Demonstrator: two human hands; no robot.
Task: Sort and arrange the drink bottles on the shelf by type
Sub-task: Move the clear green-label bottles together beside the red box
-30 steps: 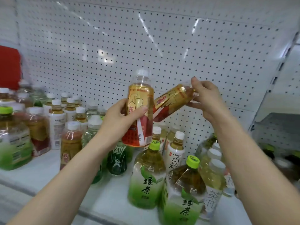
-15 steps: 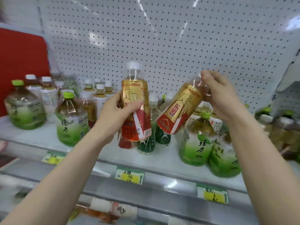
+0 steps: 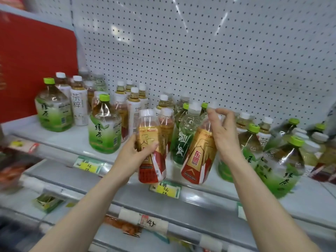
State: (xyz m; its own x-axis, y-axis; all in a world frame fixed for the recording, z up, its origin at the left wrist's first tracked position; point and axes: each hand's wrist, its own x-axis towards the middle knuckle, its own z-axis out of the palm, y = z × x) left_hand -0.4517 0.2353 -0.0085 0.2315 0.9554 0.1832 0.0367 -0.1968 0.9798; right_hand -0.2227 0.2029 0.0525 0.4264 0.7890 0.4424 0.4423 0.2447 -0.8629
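Now our left hand (image 3: 135, 153) grips one gold bottle (image 3: 151, 150) upright while our right hand (image 3: 222, 131) pinches another gold bottle (image 3: 199, 157), tilted, by its neck, both just above the shelf (image 3: 60, 140) front edge.

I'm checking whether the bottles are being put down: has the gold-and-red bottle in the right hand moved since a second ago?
Yes. The right hand has lowered its gold-and-red bottle from up against the pegboard to shelf level, now nearly upright.

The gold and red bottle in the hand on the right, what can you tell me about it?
The gold and red bottle is clear plastic with a shiny gold label turning red at the bottom, with Chinese writing. The right hand grips its neck, hiding the cap. It tilts, hanging in front of the shelf edge beside a green bottle.
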